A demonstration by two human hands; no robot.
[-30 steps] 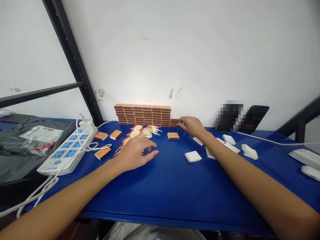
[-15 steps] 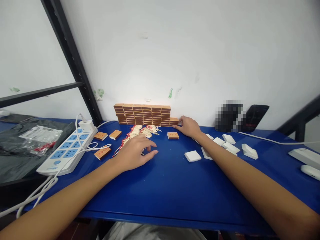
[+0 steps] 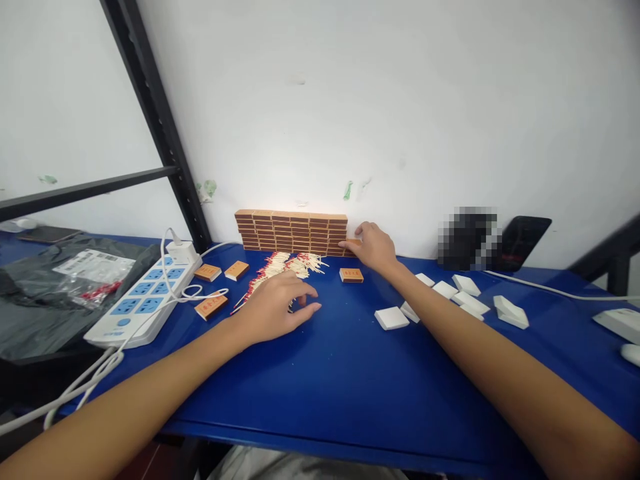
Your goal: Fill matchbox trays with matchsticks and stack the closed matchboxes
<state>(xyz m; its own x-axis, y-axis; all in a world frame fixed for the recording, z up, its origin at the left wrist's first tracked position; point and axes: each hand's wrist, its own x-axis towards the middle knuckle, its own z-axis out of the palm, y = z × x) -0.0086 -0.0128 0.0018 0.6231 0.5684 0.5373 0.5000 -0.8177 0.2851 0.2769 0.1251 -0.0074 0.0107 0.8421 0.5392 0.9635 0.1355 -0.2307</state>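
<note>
Against the wall stands a stack of matchboxes (image 3: pixel 293 230), laid in rows with their dark striking sides facing me. My right hand (image 3: pixel 373 247) is at its right end, thumb in front and fingers behind, closed around a matchbox (image 3: pixel 354 241) that it partly hides. A single matchbox (image 3: pixel 351 275) lies flat just in front of that hand. My left hand (image 3: pixel 280 303) is held low over the table with thumb and fingers apart and nothing in it. Right behind it spreads a heap of loose red-tipped matches (image 3: pixel 300 265), partly covered by the hand.
Several matchboxes (image 3: pixel 237 269) lie left of the matches, beside a white power strip (image 3: pixel 145 300) with cables. Several white blank boxes (image 3: pixel 391 318) are scattered by my right forearm. A phone (image 3: pixel 525 243) leans at the back right. A grey plastic bag (image 3: pixel 30 293) lies far left.
The view has shifted slightly, so everything sits a little further right. My right hand has moved a little left against the stack's end. The left hand keeps its pose.
</note>
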